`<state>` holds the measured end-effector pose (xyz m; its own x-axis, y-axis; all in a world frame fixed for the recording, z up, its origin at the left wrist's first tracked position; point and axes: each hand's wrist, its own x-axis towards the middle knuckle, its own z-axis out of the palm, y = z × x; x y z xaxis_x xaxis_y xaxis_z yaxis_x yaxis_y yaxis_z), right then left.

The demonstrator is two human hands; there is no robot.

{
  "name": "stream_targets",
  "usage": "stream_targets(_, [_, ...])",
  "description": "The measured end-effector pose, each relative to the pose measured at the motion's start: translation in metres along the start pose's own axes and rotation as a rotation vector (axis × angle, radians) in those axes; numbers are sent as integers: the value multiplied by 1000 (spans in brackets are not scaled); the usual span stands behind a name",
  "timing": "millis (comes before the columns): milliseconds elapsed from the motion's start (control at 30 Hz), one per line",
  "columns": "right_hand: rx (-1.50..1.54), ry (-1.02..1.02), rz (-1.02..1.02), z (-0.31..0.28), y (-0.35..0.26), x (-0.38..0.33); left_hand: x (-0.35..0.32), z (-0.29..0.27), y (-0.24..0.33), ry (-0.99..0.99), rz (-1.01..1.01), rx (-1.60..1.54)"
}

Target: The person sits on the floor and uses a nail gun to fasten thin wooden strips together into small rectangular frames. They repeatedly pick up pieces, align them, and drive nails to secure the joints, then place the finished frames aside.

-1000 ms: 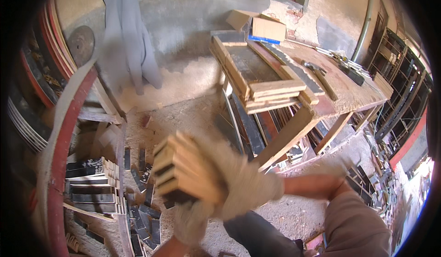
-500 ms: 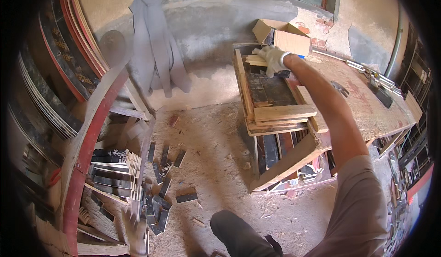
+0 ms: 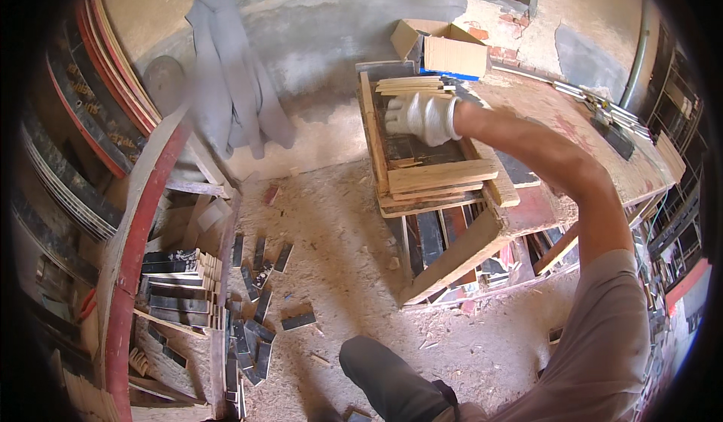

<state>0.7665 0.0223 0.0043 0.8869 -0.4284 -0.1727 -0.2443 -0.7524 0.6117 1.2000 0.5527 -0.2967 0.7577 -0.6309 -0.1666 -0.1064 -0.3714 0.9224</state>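
Observation:
My right hand (image 3: 425,118), in a white work glove, reaches over a shallow wooden frame (image 3: 444,175) with a dark base. Its fingers are loosely bent and a little apart, and nothing shows in them. Just beyond the hand, pale wooden strips (image 3: 409,84) lie side by side at the far end of the frame. A few small wood pieces (image 3: 407,163) rest near its front edge. My left hand is out of view.
An open cardboard box (image 3: 454,54) stands behind the frame on the workbench (image 3: 553,173). Dark-faced blocks (image 3: 299,322) lie on the floor, beside a stack of similar pieces (image 3: 179,301). A red-edged curved board (image 3: 143,233) stands at left; a grey cloth (image 3: 233,83) hangs on the wall.
My right hand has drawn back from the strips toward the middle of the frame. The strips now show uncovered. A blurred shape at the lower left has gone. The view has shifted slightly.

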Motion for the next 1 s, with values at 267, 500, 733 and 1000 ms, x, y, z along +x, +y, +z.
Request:
stream_targets(267, [312, 227, -18, 45, 24, 12, -5, -4, 18, -26, 43, 26])
stream_targets(500, [303, 115, 84, 30, -8, 4, -12, -11, 20, -14, 39, 59])
stream_targets(733, [149, -106, 113, -15, -24, -24, -8, 4, 10, -40, 22, 31])
stream_targets(1000, [568, 303, 514, -36, 38, -19, -20, -19, 9, 43, -24, 77])
